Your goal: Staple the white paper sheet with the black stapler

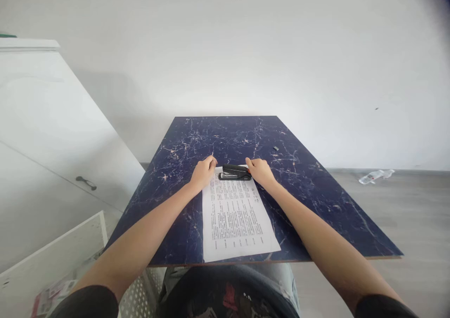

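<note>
Dark blue desk [165,173], printed sheet [235,219] near front edge. Left hand [203,173], right hand [262,172] curled around sheet's far corners; cannot tell what either pinches. Black stapler [235,173] already lying across sheet's far end; no staple visible in sheet.

The stapler [236,177] sits on paper [237,215] on the table [197,140]; beyond, right, perhaps staples [276,148].

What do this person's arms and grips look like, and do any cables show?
No cables show. The left arm and right arm are human, bare below short, dark, plain-looking sleeves, and slim down toward the wrists. The left grip and right grip are ordinary hands without gloves, and no watch is visible.
</note>
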`<state>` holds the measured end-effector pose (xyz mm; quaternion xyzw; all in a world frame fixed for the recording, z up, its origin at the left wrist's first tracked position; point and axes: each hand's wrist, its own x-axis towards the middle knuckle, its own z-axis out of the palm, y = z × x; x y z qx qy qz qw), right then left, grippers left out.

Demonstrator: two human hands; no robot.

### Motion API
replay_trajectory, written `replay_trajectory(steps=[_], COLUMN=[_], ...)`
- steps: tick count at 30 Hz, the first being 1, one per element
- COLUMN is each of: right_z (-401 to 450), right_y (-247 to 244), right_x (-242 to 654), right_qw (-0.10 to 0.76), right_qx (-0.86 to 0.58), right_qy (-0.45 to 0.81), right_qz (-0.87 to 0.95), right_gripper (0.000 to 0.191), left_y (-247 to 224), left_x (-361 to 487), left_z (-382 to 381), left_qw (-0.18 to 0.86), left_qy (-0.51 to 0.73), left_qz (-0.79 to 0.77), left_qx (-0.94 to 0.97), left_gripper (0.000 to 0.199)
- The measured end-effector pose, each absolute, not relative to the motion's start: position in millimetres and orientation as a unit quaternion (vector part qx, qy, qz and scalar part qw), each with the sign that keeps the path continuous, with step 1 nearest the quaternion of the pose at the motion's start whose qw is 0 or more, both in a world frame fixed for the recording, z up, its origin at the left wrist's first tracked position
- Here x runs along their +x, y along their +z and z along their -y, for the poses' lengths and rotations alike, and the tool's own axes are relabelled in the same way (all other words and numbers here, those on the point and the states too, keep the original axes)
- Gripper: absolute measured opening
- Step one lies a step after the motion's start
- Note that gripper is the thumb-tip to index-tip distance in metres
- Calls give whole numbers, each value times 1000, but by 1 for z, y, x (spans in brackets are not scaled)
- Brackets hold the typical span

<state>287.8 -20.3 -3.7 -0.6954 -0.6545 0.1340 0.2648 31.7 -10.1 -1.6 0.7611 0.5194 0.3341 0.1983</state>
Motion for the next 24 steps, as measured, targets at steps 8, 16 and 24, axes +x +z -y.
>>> replay_trajectory(steps=[8, 16, 24], right_z=[31, 31, 20], right_y=[12, 22, 39], right_x=[279, 287, 380], right_qw=[320, 183, 105], right_qx=[-460, -438, -519], right_qy=[168, 195, 210], right_qz=[811, 858, 822], right_gripper=[30, 19, 24], left_y=[-1, -1, -4], left_x=[33, 31, 30], left_z=[10, 10, 9], left_qw=[202, 195, 206], left_qy=[325, 339, 340], left_qz=[-529, -529, -526], left_qx=[758, 753, 752], left_gripper=[29, 31, 32])
